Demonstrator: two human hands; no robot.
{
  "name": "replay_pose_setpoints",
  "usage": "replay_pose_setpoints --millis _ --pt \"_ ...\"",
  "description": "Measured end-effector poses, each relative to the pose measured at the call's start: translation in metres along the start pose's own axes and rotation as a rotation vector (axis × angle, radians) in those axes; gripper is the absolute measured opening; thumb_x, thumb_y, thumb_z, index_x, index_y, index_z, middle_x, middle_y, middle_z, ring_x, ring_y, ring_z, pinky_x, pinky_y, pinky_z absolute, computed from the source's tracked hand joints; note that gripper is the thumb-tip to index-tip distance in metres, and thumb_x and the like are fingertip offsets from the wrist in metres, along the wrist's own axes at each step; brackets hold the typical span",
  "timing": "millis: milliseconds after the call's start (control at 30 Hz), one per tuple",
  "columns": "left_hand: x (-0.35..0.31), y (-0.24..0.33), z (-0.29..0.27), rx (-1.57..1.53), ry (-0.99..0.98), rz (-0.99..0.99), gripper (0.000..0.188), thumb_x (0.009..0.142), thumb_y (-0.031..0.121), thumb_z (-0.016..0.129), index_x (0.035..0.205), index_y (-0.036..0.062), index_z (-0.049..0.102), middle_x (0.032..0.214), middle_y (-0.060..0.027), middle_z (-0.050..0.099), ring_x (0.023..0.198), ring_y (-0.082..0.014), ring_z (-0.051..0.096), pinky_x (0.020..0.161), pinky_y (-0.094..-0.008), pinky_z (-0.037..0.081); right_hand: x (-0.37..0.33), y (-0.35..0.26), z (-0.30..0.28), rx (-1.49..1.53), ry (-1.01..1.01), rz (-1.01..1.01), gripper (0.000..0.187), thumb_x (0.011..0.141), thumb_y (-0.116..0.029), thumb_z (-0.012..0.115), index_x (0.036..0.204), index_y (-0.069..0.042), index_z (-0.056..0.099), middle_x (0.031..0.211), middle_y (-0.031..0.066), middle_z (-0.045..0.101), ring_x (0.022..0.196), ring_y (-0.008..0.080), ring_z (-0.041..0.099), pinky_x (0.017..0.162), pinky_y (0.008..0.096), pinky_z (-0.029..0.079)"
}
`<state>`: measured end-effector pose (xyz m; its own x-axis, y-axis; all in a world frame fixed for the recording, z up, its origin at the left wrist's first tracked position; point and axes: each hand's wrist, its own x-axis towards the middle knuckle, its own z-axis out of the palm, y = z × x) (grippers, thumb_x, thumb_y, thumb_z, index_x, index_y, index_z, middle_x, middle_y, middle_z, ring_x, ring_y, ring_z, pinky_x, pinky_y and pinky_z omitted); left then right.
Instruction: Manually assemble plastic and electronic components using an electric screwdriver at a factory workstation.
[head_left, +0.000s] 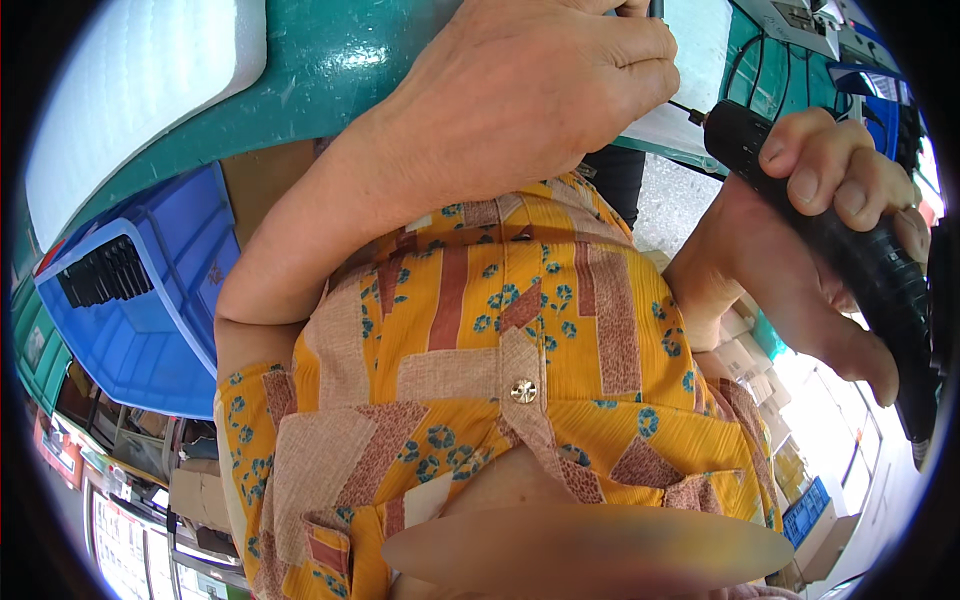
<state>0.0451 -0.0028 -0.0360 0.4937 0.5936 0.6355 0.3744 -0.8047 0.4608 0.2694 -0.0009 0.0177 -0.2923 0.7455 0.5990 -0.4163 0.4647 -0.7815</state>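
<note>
My right hand [800,220] is wrapped round a black electric screwdriver [860,240], fingers over the top of its body and thumb beneath. The tool lies slanted, and its thin bit reaches left toward my other hand. My left hand [560,90] is closed above the edge of the green table [340,60], its back turned to view. A small dark piece [656,9] shows beside its fingers at the top edge of the picture. The rest of what those fingers hold is hidden, so I cannot tell whether the bit touches it.
White foam sheeting [150,90] covers the table's left part. Below it stands a blue plastic bin [130,350] with several black parts [105,272] in it. A white sheet [697,45] lies behind my left hand, with black cables [785,75] farther right. Cardboard boxes [735,365] are stacked at the lower right.
</note>
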Motion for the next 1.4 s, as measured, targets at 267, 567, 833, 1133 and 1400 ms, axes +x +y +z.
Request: replay_pose_setpoints --millis 267,567,833,1133,1400 --pt "0.004 0.005 0.011 0.047 -0.073 -0.051 0.029 0.077 0.007 0.072 0.105 0.0088 0.072 0.108 0.0014 0.07 0.105 -0.023 0.062 0.113 -0.059 0.034 -0.016 -0.002 0.018 -0.183 0.006 -0.112 0.089 0.08 -0.08 0.067 0.134 -0.009 0.057 0.105 0.0109 0.061 0.081 0.0262 0.06 0.071 0.042 0.051" --pt "-0.009 0.001 0.001 0.106 -0.069 -0.004 0.032 0.074 -0.002 0.073 0.105 0.0085 0.072 0.111 0.0026 0.068 0.105 -0.0225 0.061 0.114 -0.0629 0.034 -0.016 -0.009 -0.021 0.031 0.215 -0.236 0.074 0.093 -0.068 0.062 0.134 -0.008 0.052 0.106 0.0143 0.059 0.088 0.0282 0.062 0.079 0.0456 0.053" --pt "-0.004 0.001 -0.006 0.04 -0.14 -0.09 0.034 0.071 0.008 0.076 0.105 0.0114 0.076 0.113 -0.0008 0.074 0.108 -0.0276 0.061 0.114 -0.0607 0.034 0.045 -0.019 -0.109 -0.031 0.078 -0.311 0.086 0.08 -0.087 0.058 0.12 -0.01 0.065 0.099 0.0126 0.06 0.085 0.0258 0.059 0.076 0.0434 0.048" --pt "-0.005 0.005 -0.008 0.027 -0.155 -0.123 0.035 0.068 0.012 0.076 0.103 0.0127 0.077 0.114 -0.0015 0.075 0.108 -0.0296 0.063 0.115 -0.0608 0.033 0.047 -0.001 -0.128 0.032 0.154 -0.354 0.087 0.083 -0.085 0.054 0.124 -0.009 0.062 0.101 0.0148 0.06 0.084 0.0277 0.06 0.073 0.0441 0.05" --pt "-0.006 0.006 -0.009 0.008 -0.147 -0.143 0.035 0.067 0.011 0.076 0.103 0.0128 0.078 0.113 -0.0012 0.075 0.107 -0.0287 0.063 0.115 -0.0605 0.034 0.053 0.004 -0.106 0.06 0.169 -0.356 0.088 0.086 -0.084 0.05 0.127 -0.007 0.058 0.103 0.0167 0.059 0.083 0.0294 0.061 0.07 0.0448 0.052"
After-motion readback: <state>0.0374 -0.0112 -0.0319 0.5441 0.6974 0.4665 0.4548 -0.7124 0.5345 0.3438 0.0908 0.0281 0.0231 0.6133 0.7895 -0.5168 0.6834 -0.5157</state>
